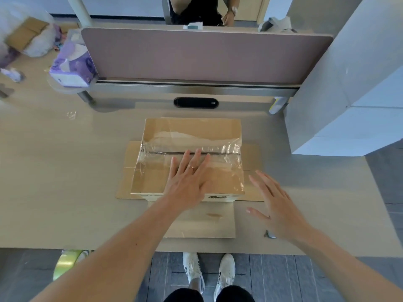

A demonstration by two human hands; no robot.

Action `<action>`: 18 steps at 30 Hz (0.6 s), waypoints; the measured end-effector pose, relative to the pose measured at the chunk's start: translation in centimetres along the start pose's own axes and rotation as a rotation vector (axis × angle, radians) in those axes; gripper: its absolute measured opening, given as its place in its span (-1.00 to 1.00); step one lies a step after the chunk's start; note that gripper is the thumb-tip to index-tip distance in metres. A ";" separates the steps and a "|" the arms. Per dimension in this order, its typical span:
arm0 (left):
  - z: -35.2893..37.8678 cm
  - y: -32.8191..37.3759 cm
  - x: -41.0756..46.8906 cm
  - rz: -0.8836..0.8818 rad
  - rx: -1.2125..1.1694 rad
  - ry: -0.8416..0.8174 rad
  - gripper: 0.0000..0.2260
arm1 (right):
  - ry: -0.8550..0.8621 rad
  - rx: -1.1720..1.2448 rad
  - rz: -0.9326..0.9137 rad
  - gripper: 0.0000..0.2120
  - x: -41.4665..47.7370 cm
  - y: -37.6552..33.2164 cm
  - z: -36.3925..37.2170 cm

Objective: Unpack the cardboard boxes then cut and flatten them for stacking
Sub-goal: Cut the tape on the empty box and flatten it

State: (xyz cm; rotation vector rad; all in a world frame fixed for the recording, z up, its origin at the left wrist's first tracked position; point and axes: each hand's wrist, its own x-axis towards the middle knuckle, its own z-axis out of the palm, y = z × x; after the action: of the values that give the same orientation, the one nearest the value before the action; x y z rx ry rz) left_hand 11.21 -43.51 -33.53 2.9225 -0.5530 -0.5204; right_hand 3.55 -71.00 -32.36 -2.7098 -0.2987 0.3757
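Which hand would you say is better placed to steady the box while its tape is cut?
Probably left: the left hand lies flat on the taped cardboard box, while the right hand hovers open beside it.

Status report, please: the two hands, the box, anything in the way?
Left hand open, flat on box. Right hand open, beside box. Clear tape over top seam, flaps spread on desk. Nothing in the way.

**Colour log: desk scene**

Cardboard box (152,179): tan kraft. Tape (229,149) over its top: clear, glossy (black print (217,196) on the near face).
Desk (65,160): pale beige, faint wood grain.
Divider panel (202,55): dusty mauve.
Tissue box (72,66): purple and white.
Tape roll (67,261): yellow-green.
Shoes (194,271): white.
Floor (272,277): dark grey tiles.
Ring (191,167): gold.
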 end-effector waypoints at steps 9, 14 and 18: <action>0.9 5.7 2.2 -0.047 -0.031 0.187 -0.36 | -0.096 0.086 0.203 -0.51 -5.6 9.0 0.8; 2.0 6.4 1.8 -0.066 -0.012 0.237 -0.40 | -0.207 0.096 0.191 -0.58 -6.6 11.8 3.1; 2.2 6.6 2.1 -0.069 0.007 0.235 -0.40 | -0.242 0.126 0.198 -0.58 -5.9 12.4 4.9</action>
State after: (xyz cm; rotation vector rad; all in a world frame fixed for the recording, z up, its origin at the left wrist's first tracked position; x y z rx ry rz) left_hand 10.09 -50.48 -35.04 2.9602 -0.4250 -0.1770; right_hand -1.60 -82.01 -40.46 -2.5779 -0.0682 0.7554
